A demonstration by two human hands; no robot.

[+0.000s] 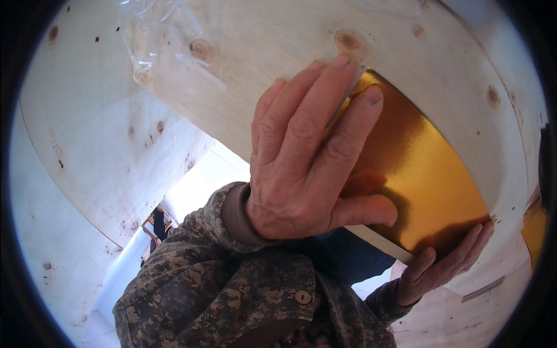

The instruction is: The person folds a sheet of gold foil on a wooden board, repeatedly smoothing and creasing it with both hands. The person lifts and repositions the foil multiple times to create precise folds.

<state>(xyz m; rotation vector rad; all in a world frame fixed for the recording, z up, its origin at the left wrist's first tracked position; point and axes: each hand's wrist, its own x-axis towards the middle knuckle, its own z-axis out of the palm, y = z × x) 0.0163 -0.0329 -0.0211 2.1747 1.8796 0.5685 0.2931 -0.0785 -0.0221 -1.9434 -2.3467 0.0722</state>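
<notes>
A shiny gold mirror-like sheet [432,165] lies against a pale plywood panel [261,46]. My left hand [307,156] spreads across its left edge, palm toward the panel. The index finger and thumb reach over the gold face, while the other fingers rest on bare wood. At the sheet's near right corner is my right hand [444,264], thumb apart and fingers stretched along the edge. That hand's palm side is partly hidden. Reflections of my fingers show in the gold surface.
Crumpled clear plastic film [156,35] sits on the panel at the upper left. Another large plywood sheet [104,145] stands at the left. A small wooden frame-like object [152,225] shows beyond my left sleeve. More gold material [535,232] appears at the right rim.
</notes>
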